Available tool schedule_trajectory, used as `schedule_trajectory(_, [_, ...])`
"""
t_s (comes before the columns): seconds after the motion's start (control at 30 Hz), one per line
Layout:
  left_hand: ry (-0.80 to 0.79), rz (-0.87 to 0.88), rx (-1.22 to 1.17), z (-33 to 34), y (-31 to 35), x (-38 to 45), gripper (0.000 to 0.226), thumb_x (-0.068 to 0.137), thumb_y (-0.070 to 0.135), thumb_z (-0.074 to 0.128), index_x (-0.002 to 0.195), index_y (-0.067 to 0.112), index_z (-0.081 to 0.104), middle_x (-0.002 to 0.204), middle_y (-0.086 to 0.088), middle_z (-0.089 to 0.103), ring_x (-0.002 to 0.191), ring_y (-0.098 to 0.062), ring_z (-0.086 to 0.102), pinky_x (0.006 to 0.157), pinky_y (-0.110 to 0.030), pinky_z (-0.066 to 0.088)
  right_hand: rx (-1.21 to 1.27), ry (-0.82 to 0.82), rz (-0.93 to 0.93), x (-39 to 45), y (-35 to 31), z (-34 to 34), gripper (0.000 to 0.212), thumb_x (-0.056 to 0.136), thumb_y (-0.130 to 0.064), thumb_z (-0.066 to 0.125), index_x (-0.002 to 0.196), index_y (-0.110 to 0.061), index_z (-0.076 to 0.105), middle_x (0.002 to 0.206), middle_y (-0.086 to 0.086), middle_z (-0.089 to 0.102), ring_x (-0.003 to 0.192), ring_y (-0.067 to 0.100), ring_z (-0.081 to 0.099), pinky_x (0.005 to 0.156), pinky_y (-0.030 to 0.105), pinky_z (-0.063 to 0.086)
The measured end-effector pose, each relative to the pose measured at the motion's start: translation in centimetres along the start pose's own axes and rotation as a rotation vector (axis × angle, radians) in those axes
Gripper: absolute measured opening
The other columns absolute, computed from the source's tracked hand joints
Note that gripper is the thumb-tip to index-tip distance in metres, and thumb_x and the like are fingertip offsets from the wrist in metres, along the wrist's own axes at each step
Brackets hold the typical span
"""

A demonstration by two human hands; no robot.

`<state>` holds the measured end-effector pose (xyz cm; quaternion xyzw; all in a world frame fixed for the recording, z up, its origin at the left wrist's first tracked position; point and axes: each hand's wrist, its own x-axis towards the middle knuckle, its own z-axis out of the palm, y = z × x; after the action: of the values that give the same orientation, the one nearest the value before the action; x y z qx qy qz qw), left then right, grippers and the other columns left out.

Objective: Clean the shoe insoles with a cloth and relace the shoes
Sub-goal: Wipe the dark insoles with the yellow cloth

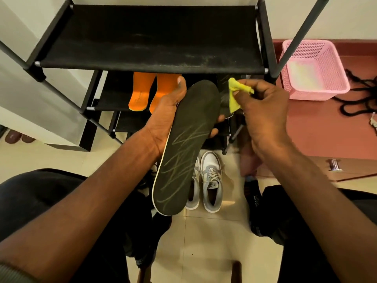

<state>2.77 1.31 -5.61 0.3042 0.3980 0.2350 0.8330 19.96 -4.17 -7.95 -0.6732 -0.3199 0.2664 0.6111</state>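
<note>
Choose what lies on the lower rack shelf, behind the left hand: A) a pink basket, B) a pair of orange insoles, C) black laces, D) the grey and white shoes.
B: the orange insoles lie side by side on the lower shelf, just past the left hand.

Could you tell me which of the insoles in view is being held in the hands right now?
The long black insole with pale scribble lines, gripped by the left hand. The two orange insoles lie untouched on the rack's lower shelf.
</note>
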Motion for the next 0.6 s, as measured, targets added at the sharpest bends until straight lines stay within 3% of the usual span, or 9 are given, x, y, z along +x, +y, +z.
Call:
schedule_trajectory(0.07, [-0.025,-0.008,0.009,-0.1,-0.4,0.1,0.06,0.105,0.055,0.046,0.14,0.009,0.06,0.137,-0.023,0.064,0.131,-0.045,0.058,0.104,-0.062,0.046,-0.186,0.02,-0.17,0.5,0.5,-0.2,0.02,0.092,-0.011,0.075,0.11,-0.017,0.08,0.103,-0.004,0.077,0.094,0.008,0.073,0.08,0.024,0.06])
schedule_trajectory(0.1, [-0.029,0.002,0.027,0.1,-0.5,0.0,0.057,0.106,0.053,0.047,0.141,0.01,0.06,0.136,-0.023,0.065,0.13,-0.044,0.058,0.105,-0.064,0.047,-0.29,0.001,-0.264,0.5,0.7,0.1,0.021,0.092,-0.012,0.075,0.112,-0.017,0.079,0.105,-0.004,0.076,0.097,0.006,0.071,0.083,0.022,0.058])
schedule_trajectory(0.2, [-0.042,0.04,0.059,0.6,-0.9,-0.1,0.055,0.109,0.053,0.037,0.136,0.011,0.062,0.12,-0.018,0.073,0.104,-0.034,0.073,0.093,-0.059,0.056,-0.504,-0.061,-0.45,0.1,0.5,1.0,0.021,0.093,-0.012,0.074,0.114,-0.016,0.078,0.108,-0.002,0.073,0.099,0.005,0.066,0.088,0.021,0.055])
schedule_trajectory(0.27, [-0.049,0.05,0.033,0.8,-0.9,-0.2,0.055,0.109,0.052,0.031,0.128,0.011,0.063,0.11,-0.015,0.076,0.093,-0.029,0.075,0.085,-0.052,0.06,-0.531,-0.062,-0.462,-0.5,0.4,1.3,0.022,0.092,-0.011,0.074,0.113,-0.015,0.078,0.108,-0.001,0.073,0.099,0.005,0.065,0.088,0.023,0.056])
schedule_trajectory(0.37, [-0.087,0.034,-0.015,0.6,-0.5,-0.3,0.057,0.109,0.053,0.032,0.117,0.008,0.067,0.101,-0.012,0.074,0.09,-0.024,0.074,0.084,-0.041,0.062,-0.492,-0.186,-0.43,-3.3,0.0,2.1,0.023,0.091,-0.006,0.075,0.113,-0.013,0.078,0.107,-0.001,0.074,0.097,0.007,0.067,0.088,0.022,0.056])
schedule_trajectory(0.47, [-0.013,0.042,-0.079,0.1,-0.1,0.0,0.062,0.11,0.05,0.036,0.107,0.003,0.076,0.106,-0.016,0.076,0.096,-0.025,0.076,0.084,-0.036,0.064,-0.25,-0.361,-0.27,-6.4,-0.1,3.4,0.021,0.089,-0.004,0.077,0.108,-0.013,0.08,0.1,-0.004,0.077,0.094,0.006,0.071,0.088,0.022,0.057])
schedule_trajectory(0.53, [0.013,0.061,-0.085,-0.2,0.1,0.3,0.065,0.109,0.052,0.036,0.126,-0.002,0.067,0.12,-0.023,0.072,0.109,-0.031,0.073,0.087,-0.04,0.063,-0.007,-0.45,-0.047,-6.4,-0.6,3.6,0.02,0.089,-0.004,0.078,0.107,-0.013,0.081,0.098,0.0,0.08,0.095,0.01,0.074,0.09,0.033,0.061])
schedule_trajectory(0.6, [0.011,0.043,-0.05,-0.2,0.1,0.3,0.064,0.108,0.054,0.039,0.135,0.001,0.061,0.118,-0.021,0.072,0.105,-0.032,0.073,0.088,-0.044,0.061,0.121,-0.39,0.095,-5.1,-1.0,3.0,0.019,0.09,-0.005,0.077,0.107,-0.014,0.08,0.096,0.005,0.08,0.089,0.015,0.074,0.082,0.036,0.062])
